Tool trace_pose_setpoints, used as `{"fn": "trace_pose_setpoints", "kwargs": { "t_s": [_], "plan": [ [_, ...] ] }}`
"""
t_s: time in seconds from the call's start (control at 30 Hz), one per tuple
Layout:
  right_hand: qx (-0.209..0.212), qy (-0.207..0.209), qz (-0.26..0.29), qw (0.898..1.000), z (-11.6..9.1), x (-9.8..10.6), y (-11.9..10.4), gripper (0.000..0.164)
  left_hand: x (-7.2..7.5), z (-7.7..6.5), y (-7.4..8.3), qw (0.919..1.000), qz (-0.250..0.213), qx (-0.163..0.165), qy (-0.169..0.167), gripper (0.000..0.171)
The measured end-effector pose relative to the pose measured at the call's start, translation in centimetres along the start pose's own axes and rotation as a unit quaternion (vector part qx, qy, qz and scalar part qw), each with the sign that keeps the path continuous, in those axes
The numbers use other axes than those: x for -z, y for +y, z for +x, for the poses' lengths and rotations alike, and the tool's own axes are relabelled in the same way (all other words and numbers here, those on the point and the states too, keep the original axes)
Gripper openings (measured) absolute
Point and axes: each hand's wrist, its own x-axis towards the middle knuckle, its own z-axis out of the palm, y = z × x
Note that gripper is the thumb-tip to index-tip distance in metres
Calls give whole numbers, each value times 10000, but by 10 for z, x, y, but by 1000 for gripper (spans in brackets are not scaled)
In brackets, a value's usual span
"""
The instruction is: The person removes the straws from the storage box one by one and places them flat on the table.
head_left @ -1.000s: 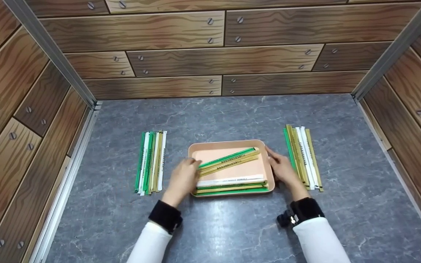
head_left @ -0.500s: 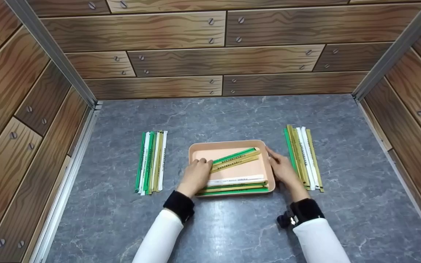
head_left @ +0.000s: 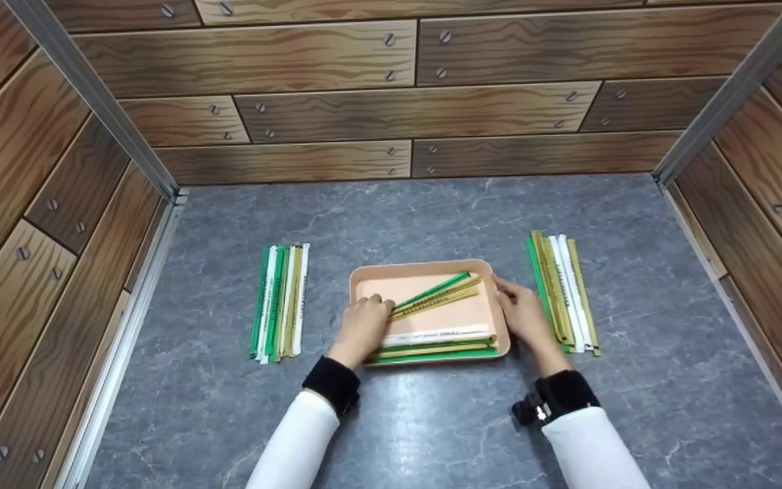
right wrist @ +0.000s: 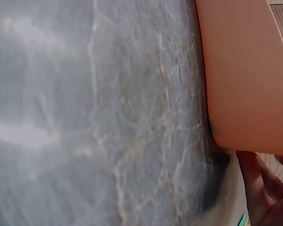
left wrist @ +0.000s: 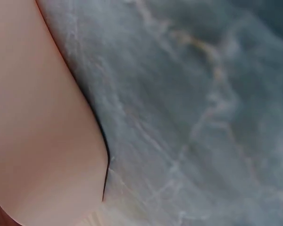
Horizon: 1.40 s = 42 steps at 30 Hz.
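Note:
A shallow peach tray [head_left: 425,265] lies in the middle of the table in the head view. Along its near side lie several long, thin wrapped sticks [head_left: 435,346], white, gold and green. My left hand [head_left: 364,329] reaches over the tray's left side and pinches the left ends of a slanted green and gold bunch of sticks [head_left: 438,295]; its fingertips are hidden. Against the outer right wall of the tray, my right hand [head_left: 530,322] rests with extended fingers. The right wrist view shows those fingers [right wrist: 254,179] touching the tray's end; the left wrist view shows mostly tray wall [left wrist: 47,141].
To the left of the tray lies a row of similar green, white and gold sticks [head_left: 281,302]. Another row [head_left: 563,292] lies close by my right hand. Wood-patterned walls [head_left: 411,115] enclose the grey marbled table [head_left: 404,421] at the back and both sides.
My left hand has moved right, further over the tray. The slanted sticks have fanned apart, their right ends shifting slightly. My right hand stays at the tray's right wall.

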Motion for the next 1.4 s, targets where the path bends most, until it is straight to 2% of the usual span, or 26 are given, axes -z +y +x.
{"fn": "trace_pose_setpoints", "kwargs": {
  "t_s": [0.13, 0.33, 0.47, 0.63, 0.8, 0.97, 1.07, 1.17, 1.3, 1.4],
  "plan": [
    [13, -273, -118, 9996, -4, 4, -1, 42, 0, 0, 0, 10000, -53, -14, 34, 18],
    [112, -650, 50, 9978, -11, 9, -7, 48, 1, -1, -2, 10000, -88, 3, 13, 16],
    [97, -598, 67, 9981, -13, 10, -10, 49, 2, -1, -2, 9999, -143, 14, -33, 15],
    [-131, -529, -1, 9985, -11, 9, -11, 49, 4, -1, -3, 9998, -191, 22, -112, 15],
    [-183, -465, 44, 9987, -8, 9, -11, 50, 7, -1, -5, 9996, -284, 44, -48, 15],
    [-147, -461, 119, 9988, -7, 8, -9, 50, 17, -4, -9, 9962, -835, 233, -71, 25],
    [-178, -476, 175, 9986, -7, 7, -8, 51, 25, -9, -15, 9867, -1533, 519, -172, 36],
    [-238, -483, 252, 9982, -8, 6, -8, 51, 31, -16, -26, 9688, -2348, 790, 29, 38],
    [-229, -425, 256, 9985, -8, 6, -9, 51, 36, -29, -46, 9440, -2988, 1013, 969, 29],
    [-180, -402, 237, 9987, -8, 6, -9, 51, 41, -41, -62, 9267, -3096, 1296, 1692, 27]
  ]
}}
